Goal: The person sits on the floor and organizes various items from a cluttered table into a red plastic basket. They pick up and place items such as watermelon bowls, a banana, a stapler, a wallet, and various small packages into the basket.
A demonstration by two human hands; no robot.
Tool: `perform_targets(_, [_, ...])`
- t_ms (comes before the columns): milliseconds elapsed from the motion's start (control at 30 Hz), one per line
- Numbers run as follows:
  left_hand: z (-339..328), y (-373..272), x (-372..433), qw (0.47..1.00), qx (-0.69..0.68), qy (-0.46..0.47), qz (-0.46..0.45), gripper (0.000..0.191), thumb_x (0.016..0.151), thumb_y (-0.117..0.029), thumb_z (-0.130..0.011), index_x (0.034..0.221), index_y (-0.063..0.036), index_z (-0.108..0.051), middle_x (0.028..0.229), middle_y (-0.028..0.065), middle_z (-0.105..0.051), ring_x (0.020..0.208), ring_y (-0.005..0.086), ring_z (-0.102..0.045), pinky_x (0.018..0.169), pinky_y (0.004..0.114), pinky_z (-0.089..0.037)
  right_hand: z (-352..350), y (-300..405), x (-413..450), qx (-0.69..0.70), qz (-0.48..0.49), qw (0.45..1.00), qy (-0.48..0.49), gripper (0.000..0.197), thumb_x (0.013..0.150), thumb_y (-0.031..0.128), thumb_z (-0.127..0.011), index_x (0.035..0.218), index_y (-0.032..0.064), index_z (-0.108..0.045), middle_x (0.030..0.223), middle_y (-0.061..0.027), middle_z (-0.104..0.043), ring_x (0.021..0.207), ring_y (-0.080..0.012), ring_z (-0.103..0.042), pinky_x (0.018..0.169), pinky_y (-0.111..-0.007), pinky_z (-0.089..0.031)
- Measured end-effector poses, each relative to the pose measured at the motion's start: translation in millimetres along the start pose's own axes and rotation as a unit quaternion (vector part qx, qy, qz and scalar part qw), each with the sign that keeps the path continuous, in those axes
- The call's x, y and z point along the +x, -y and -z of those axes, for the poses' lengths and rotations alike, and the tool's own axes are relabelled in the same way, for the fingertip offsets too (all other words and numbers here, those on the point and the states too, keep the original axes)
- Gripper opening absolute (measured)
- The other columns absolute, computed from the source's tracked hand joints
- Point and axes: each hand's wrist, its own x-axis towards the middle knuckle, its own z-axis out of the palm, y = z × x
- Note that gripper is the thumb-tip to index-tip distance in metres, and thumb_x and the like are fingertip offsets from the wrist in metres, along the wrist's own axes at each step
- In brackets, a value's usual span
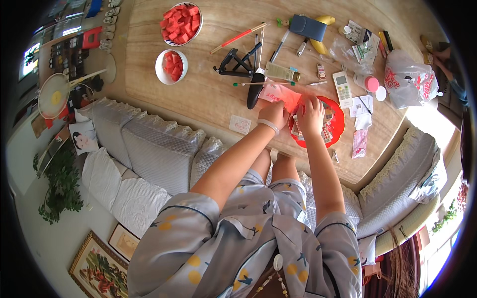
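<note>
My left hand point(274, 114) wears a pale bangle and pinches the near edge of a pink printed plastic bag point(279, 93) lying on the table. My right hand point(311, 116) is bent over the left part of a red scalloped plate point(338, 128), its fingers next to the bag's right end. Whether those fingers grip the bag or something on the plate is hidden. Several small printed packets point(327, 135) lie on the plate, partly covered by the right hand. Left of the bag, a black oblong object point(255, 91) touches or nearly touches it.
Bowls of cut watermelon, one large point(180, 24) and one small point(171, 67), stand at the far left. Beyond the bag lie a black folding stand point(234, 63), a tube point(279, 70) and a blue case point(308, 28). A remote control point(342, 89) and a plastic bag point(410, 78) are to the right.
</note>
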Motion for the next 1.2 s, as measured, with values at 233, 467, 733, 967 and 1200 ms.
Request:
perform_targets(233, [11,19,16,1.000,-0.010,-0.022,-0.003,0.016,0.077,-0.020,-0.051,0.081,-0.0052,-0.054,0.079,0.0131,-0.060,0.070,0.0294,-0.059,0.060,0.040,-0.047,-15,18,56,-0.017,0.043,0.999,-0.004,0.032,0.073,0.011,-0.054,0.105,0.0063,-0.050,0.109,-0.0084,-0.048,0.105,-0.0259,-0.044,0.090,-0.039,-0.036])
perform_targets(467, [25,31,28,0.995,0.005,-0.089,-0.043,0.011,0.072,-0.013,-0.056,0.080,-0.0061,-0.055,0.087,0.0114,-0.055,0.082,0.0289,-0.054,0.070,0.039,-0.045,-47,28,94,-0.121,0.095,0.987,0.052,0.031,0.073,0.011,-0.051,0.104,0.0068,-0.048,0.098,-0.0074,-0.051,0.096,-0.0236,-0.048,0.084,-0.036,-0.038])
perform_targets(733, [22,55,48,0.961,0.103,-0.202,-0.158,0.028,0.067,-0.012,-0.059,0.095,-0.0086,-0.053,0.099,0.0078,-0.048,0.095,0.0265,-0.045,0.083,0.038,-0.038,-54,28,105,-0.163,0.124,0.975,0.089,0.026,0.071,0.011,-0.053,0.097,0.0067,-0.048,0.094,-0.0079,-0.051,0.092,-0.0236,-0.051,0.080,-0.035,-0.041])
perform_targets(967, [22,58,55,0.959,0.125,-0.193,-0.168,0.028,0.067,-0.012,-0.059,0.094,-0.0089,-0.052,0.094,0.0071,-0.050,0.093,0.0253,-0.046,0.080,0.038,-0.040,-23,25,98,-0.057,0.081,0.995,0.016,0.039,0.065,0.012,-0.059,0.101,0.0058,-0.045,0.097,-0.0105,-0.052,0.092,-0.0279,-0.051,0.079,-0.037,-0.043])
perform_targets(1200, [27,47,53,0.960,0.111,-0.178,-0.183,0.026,0.067,-0.012,-0.059,0.092,-0.0089,-0.052,0.093,0.0080,-0.051,0.092,0.0270,-0.047,0.078,0.038,-0.040,26,11,51,0.202,-0.099,0.970,-0.091,0.051,0.068,0.015,-0.066,0.110,0.0018,-0.042,0.100,-0.0176,-0.052,0.093,-0.0328,-0.053,0.078,-0.037,-0.044])
